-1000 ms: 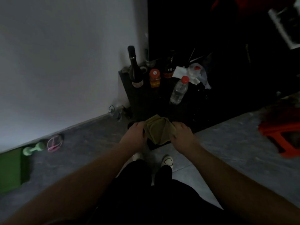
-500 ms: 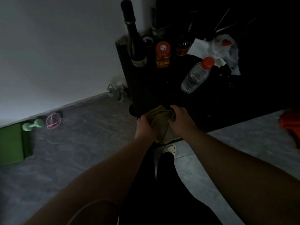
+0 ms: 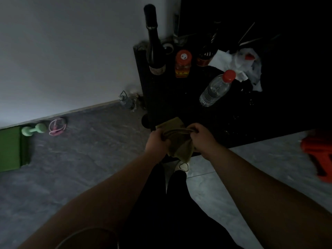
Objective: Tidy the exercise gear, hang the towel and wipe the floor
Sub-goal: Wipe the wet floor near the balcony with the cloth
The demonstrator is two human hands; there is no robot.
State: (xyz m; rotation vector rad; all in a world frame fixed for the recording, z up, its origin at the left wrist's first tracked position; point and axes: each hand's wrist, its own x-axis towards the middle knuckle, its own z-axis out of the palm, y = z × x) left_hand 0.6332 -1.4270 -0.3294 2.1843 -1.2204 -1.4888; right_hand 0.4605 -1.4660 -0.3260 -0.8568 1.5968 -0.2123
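An olive-green towel (image 3: 179,143) hangs bunched between my two hands at the front edge of a low black table (image 3: 179,101). My left hand (image 3: 157,141) grips its left end and my right hand (image 3: 203,139) grips its right end; a flap lies on the table edge. Far left on the floor, a mint-green dumbbell (image 3: 34,129) and a pink skipping rope (image 3: 57,127) lie along the wall, beside a green mat (image 3: 10,150).
On the table stand a dark wine bottle (image 3: 154,45), an orange-lidded jar (image 3: 182,64), a clear red-capped bottle (image 3: 216,88) and crumpled white paper (image 3: 240,63). A red stool (image 3: 319,153) is at the right edge. My shoe (image 3: 182,166) is under the towel.
My view has dropped and moved closer to the table. My hands have drawn together, and the towel, held flat a second ago, is now gathered into a bunch.
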